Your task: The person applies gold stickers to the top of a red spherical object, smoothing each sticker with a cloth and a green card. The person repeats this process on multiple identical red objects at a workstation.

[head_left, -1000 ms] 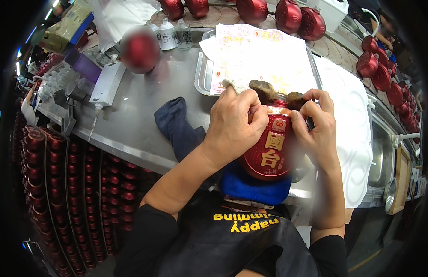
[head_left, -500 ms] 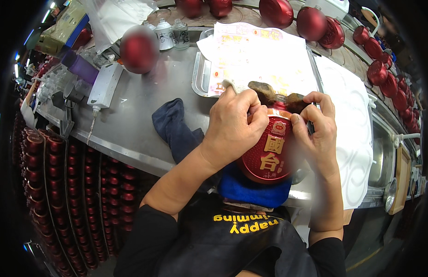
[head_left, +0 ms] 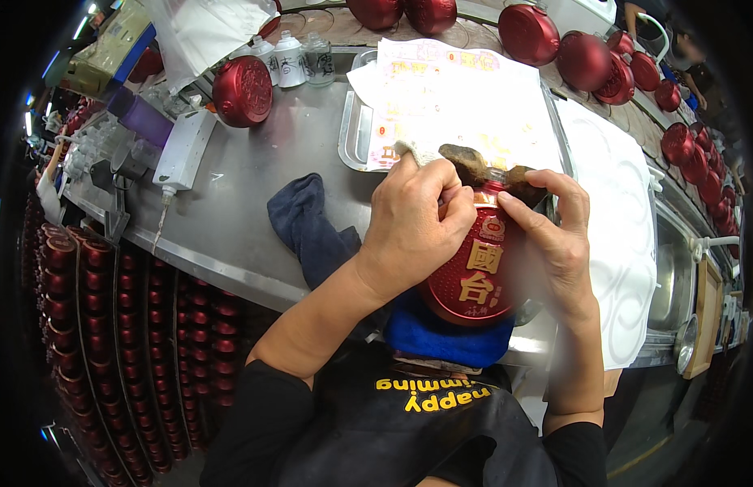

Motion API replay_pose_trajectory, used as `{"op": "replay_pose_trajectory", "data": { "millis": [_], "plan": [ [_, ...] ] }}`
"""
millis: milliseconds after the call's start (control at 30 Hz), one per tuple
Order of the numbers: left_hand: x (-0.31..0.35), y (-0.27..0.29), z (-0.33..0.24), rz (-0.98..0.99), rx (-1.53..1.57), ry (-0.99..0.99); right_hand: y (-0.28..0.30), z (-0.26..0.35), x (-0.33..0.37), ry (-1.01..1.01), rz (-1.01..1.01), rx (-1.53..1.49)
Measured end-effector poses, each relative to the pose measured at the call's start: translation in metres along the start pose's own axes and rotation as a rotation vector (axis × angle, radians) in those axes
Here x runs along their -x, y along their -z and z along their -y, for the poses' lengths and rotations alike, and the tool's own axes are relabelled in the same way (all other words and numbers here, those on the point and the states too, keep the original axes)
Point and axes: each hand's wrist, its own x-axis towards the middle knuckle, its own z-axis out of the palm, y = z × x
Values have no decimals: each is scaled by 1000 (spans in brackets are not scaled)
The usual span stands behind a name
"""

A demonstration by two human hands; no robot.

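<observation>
A flat, round red bottle (head_left: pixel 466 280) with raised gold characters leans neck-away on a folded blue cloth (head_left: pixel 445 337) in front of me. Its neck, wrapped by a gold band (head_left: pixel 485 199), lies between two brown, worn-looking lumps (head_left: pixel 464 162). My left hand (head_left: pixel 417 219) is closed at the left of the neck, fingertips against the band's edge. A wad of white cloth (head_left: pixel 421 152) pokes out above that fist. My right hand (head_left: pixel 555 223) has its thumb on the band's right end; its forefinger reaches apart from the thumb to the right-hand lump.
A dark blue cloth (head_left: pixel 303 227) lies on the metal table (head_left: pixel 222 215) beside a white tool with a drill-like tip (head_left: pixel 186 150). Behind are a printed sheet (head_left: pixel 458 97) on a metal tray (head_left: pixel 354 130) and small bottles (head_left: pixel 289 63). Red bottles (head_left: pixel 529 36) line a conveyor. White moulded trays (head_left: pixel 612 243) lie right.
My right thumb has moved inward and up onto the neck band, and the forefinger has shifted left. Red bottles on the conveyor have travelled rightward. My left hand has barely moved.
</observation>
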Motion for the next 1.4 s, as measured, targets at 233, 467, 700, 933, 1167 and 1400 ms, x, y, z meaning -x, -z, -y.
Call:
{"op": "replay_pose_trajectory", "data": {
  "millis": [233,467,700,933,1167,1400],
  "plan": [
    [2,2,-2,10,1,17,1,2,-2,-1,26,11],
    [2,3,0,13,-30,-27,0,0,3,7,27,-21],
    [3,3,-1,20,-27,-7,0,-2,4,26,22,-24],
    [2,1,-1,15,-33,-20,0,-2,5,44,18,-1],
    [2,1,-1,3,-24,-23,-1,-1,6,54,9,15],
    [3,1,1,0,-29,-28,0,4,1,30,21,14]
  ]
}}
